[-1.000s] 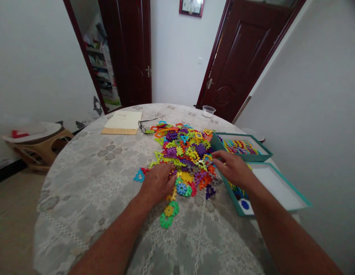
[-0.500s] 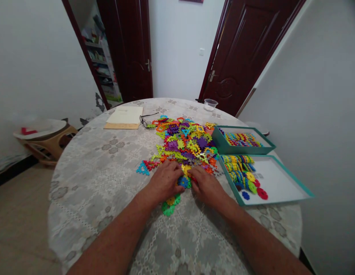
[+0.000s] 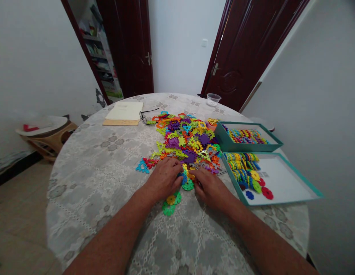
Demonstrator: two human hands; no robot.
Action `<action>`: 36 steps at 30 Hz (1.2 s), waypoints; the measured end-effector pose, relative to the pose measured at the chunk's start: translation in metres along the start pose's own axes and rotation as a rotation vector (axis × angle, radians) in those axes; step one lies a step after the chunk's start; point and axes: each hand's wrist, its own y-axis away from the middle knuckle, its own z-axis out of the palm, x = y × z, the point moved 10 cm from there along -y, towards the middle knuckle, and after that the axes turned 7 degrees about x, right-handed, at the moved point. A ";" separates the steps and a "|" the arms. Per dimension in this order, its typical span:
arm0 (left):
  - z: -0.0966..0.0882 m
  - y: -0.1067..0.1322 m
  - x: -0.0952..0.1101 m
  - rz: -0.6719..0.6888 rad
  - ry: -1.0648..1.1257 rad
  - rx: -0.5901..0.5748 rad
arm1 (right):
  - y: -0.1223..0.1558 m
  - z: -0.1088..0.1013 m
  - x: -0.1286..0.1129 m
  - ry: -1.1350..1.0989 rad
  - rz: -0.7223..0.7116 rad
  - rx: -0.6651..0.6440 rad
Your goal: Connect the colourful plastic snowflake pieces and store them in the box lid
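My left hand (image 3: 165, 176) is closed, its fingers and thumb at a blue gear-shaped piece (image 3: 183, 178). Across from it, my right hand (image 3: 210, 186) has curled fingers, with the fingertips on a yellow toothed piece (image 3: 191, 175). Between the hands, a green gear-shaped piece (image 3: 188, 185) shows below the blue one. Some of these pieces are partly covered by my fingers. A green toothed piece (image 3: 168, 209) with a yellow gear (image 3: 171, 199) lies nearer to me, below my left hand. Just beyond both hands spreads a pile of colourful toothed plastic pieces (image 3: 173, 143).
On the right stand a teal box (image 3: 246, 147) and its shallow tray (image 3: 292, 187), both holding rows of small pieces. Glasses (image 3: 143, 117) lie beside a paper pad (image 3: 124, 110) at the back left. A clear plastic bowl (image 3: 213, 100) sits near the far edge.
The view has shifted slightly. More of the green gear-shaped piece now shows between my hands, and the red bit at my right fingertips is no longer visible. Both hands stay close together.
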 end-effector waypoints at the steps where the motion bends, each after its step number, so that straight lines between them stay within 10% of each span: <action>1: 0.000 0.000 0.000 -0.002 0.007 0.010 | 0.000 0.000 0.001 0.003 0.009 -0.013; 12: -0.006 -0.005 0.012 0.068 0.295 0.044 | 0.001 -0.040 -0.015 -0.347 -0.017 0.214; 18: -0.006 -0.005 0.002 -0.110 0.359 -0.022 | 0.002 -0.070 0.020 -0.094 0.056 0.337; 23: 0.006 0.001 0.018 -0.068 0.338 -0.195 | 0.005 -0.062 0.062 0.207 0.264 0.177; 36: 0.026 0.005 0.024 -0.045 0.278 -0.236 | 0.006 -0.039 0.061 0.116 0.259 0.030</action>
